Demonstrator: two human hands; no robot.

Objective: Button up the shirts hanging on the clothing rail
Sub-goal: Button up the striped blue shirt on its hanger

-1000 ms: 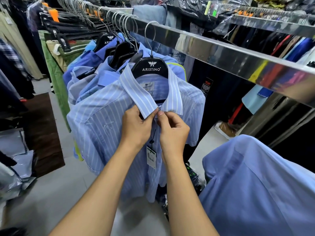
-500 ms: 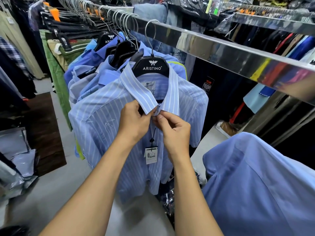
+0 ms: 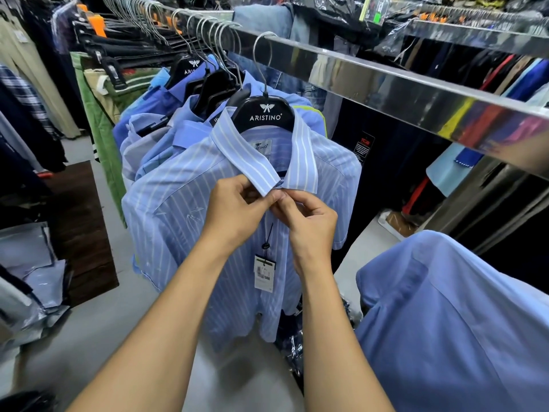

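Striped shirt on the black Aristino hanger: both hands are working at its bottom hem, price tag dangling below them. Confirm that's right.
Not the hem. The head view shows the left hand and right hand pinching the striped shirt just under the collar, price tag dangling below them.

both hands have risen to pinch the striped shirt (image 3: pixel 184 221) just under its collar.

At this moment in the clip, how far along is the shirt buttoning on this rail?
Done: nothing I can confirm; no fastened button shows. In hand: the left hand and right hand pinch the striped shirt just under its collar, where the top button would be; the button itself is hidden. Left: the placket below the price tag looks unfastened, and the blue shirts behind are unchecked.
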